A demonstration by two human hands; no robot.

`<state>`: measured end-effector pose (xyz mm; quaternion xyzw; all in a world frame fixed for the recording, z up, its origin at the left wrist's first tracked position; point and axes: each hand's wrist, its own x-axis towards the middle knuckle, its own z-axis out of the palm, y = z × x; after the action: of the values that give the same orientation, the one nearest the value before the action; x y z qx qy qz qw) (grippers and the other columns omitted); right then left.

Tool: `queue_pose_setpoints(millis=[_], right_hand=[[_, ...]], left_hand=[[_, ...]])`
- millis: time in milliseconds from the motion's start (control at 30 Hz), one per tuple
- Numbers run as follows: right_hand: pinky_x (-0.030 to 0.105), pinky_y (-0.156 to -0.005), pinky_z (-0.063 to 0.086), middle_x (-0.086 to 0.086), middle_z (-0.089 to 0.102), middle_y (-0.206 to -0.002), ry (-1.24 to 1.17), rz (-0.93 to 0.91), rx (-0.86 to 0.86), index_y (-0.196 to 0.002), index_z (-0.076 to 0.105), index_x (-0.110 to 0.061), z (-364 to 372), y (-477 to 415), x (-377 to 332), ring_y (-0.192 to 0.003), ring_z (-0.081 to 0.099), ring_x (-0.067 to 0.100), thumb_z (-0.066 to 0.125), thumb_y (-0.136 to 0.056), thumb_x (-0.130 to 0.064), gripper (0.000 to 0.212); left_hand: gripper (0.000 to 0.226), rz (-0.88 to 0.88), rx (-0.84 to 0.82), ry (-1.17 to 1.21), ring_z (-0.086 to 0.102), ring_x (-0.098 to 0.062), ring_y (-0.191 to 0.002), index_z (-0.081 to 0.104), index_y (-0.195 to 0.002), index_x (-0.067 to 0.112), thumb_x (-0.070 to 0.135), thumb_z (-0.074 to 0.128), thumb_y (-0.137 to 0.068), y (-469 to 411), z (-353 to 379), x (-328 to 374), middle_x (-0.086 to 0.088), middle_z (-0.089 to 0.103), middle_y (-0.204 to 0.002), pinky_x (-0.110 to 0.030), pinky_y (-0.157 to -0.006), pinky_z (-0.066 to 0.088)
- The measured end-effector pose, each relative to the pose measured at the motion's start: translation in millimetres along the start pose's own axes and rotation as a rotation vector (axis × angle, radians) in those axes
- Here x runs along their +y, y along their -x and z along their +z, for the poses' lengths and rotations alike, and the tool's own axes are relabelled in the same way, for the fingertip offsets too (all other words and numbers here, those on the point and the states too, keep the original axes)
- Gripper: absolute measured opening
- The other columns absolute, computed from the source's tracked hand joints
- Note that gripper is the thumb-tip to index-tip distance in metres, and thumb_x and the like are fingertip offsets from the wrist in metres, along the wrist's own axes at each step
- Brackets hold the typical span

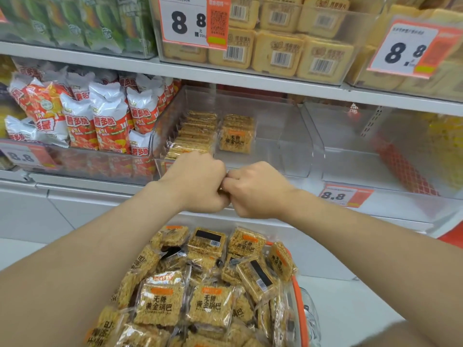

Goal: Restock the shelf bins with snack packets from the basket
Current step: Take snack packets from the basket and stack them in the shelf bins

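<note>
Filling the orange-rimmed basket (298,296) at the bottom of the view are well over a dozen snack packets (209,306), golden squares in clear wrap piled loosely at all angles. More of the same sit in the clear shelf bin (288,136) straight ahead, in two groups: one long row (193,136) standing on edge along its left wall and one short stack (236,140) just beside it. Four price tags (193,21) reading 8.8 hang on the bin fronts. Two white shelf boards show, the upper shelf (250,81) carrying green packets (100,23) and yellow biscuit packs (278,53); the lower one holds orange-and-white bags (107,121) left of the clear bin. Both forearms reach forward over the basket. The left hand (198,181) and right hand (253,190) meet knuckle to knuckle at the bin's front edge, fingers curled under; whether these hands grip a packet between them cannot be told
</note>
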<state>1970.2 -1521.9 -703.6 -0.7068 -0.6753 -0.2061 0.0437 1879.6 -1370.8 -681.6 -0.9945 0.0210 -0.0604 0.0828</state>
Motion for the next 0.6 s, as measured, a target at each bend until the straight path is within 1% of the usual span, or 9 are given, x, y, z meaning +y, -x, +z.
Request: queue_pose_setpoints(millis=[67,133,233,333,367,433,500,567,600], right_hand=[[0.023,-0.045,0.02,0.001,0.058,-0.063,-0.002,0.05,-0.201,-0.073,0.06,-0.015,6,1,-8,-0.047,0.043,0.026,0.061,-0.073,-0.011,0.005],[0.028,-0.047,0.025,0.002,0.056,-0.069,0.041,0.144,-0.43,-0.082,0.06,-0.016,8,3,-11,-0.058,0.05,0.028,0.056,-0.086,-0.014,0.006],[0.033,-0.055,0.042,0.003,0.055,-0.077,0.002,0.198,-0.635,-0.087,0.061,-0.017,14,12,-17,-0.069,0.057,0.029,0.052,-0.093,-0.018,0.011],[0.033,-0.056,0.045,0.003,0.056,-0.084,-0.023,0.17,-0.844,-0.095,0.063,-0.015,32,19,-31,-0.073,0.058,0.027,0.052,-0.095,-0.016,0.01],[0.035,-0.059,0.05,0.004,0.058,-0.088,-0.031,0.153,-0.886,-0.099,0.064,-0.015,40,20,-36,-0.077,0.06,0.026,0.052,-0.095,-0.014,0.013],[0.04,-0.07,0.058,0.004,0.063,-0.104,-0.058,0.105,-0.935,-0.113,0.068,-0.018,55,20,-43,-0.089,0.064,0.027,0.053,-0.094,-0.013,0.024],[0.044,-0.079,0.06,0.002,0.059,-0.116,-0.082,0.034,-0.968,-0.124,0.069,-0.024,69,20,-50,-0.1,0.063,0.029,0.058,-0.094,-0.015,0.033],[0.046,-0.084,0.059,0.001,0.051,-0.119,-0.092,-0.027,-1.0,-0.126,0.071,-0.029,78,19,-58,-0.108,0.059,0.03,0.061,-0.095,-0.016,0.035],[0.047,-0.086,0.058,0.003,0.049,-0.121,-0.094,-0.05,-1.016,-0.126,0.071,-0.031,82,17,-62,-0.112,0.057,0.03,0.061,-0.095,-0.016,0.036]], left_hand=[[0.028,0.036,-0.021,-0.053,0.053,-0.03,-0.059,0.055,-0.064,0.021,0.046,0.057,-0.076,3,3,0,0.003,0.047,-0.058,-0.03,-0.057,0.041],[0.025,0.037,-0.02,-0.06,0.058,-0.029,-0.063,0.063,-0.071,0.021,0.042,0.057,-0.083,7,8,0,0.002,0.053,-0.062,-0.03,-0.056,0.041],[0.023,0.03,-0.013,-0.031,0.059,-0.028,-0.068,0.067,-0.078,0.023,0.037,0.056,-0.093,11,12,0,0.001,0.058,-0.069,-0.031,-0.056,0.041],[0.022,0.047,-0.033,-0.092,0.062,-0.031,-0.077,0.068,-0.087,0.022,0.033,0.052,-0.096,13,16,4,-0.003,0.063,-0.081,-0.033,-0.058,0.04],[0.023,0.049,-0.047,-0.097,0.064,-0.031,-0.079,0.068,-0.089,0.021,0.033,0.051,-0.098,13,17,3,-0.003,0.064,-0.083,-0.034,-0.059,0.042],[0.024,0.044,-0.117,-0.068,0.065,-0.032,-0.082,0.069,-0.096,0.021,0.033,0.049,-0.101,14,21,3,-0.003,0.064,-0.09,-0.036,-0.062,0.046],[0.024,0.038,-0.237,-0.024,0.066,-0.032,-0.088,0.07,-0.102,0.022,0.035,0.05,-0.101,15,27,-1,-0.003,0.065,-0.097,-0.038,-0.066,0.05],[0.025,0.027,-0.366,0.031,0.067,-0.03,-0.094,0.072,-0.106,0.022,0.038,0.054,-0.099,17,36,-6,-0.003,0.067,-0.104,-0.041,-0.073,0.057],[0.027,0.019,-0.419,0.069,0.066,-0.028,-0.095,0.073,-0.107,0.021,0.038,0.055,-0.098,17,40,-9,-0.005,0.068,-0.106,-0.04,-0.074,0.057]])
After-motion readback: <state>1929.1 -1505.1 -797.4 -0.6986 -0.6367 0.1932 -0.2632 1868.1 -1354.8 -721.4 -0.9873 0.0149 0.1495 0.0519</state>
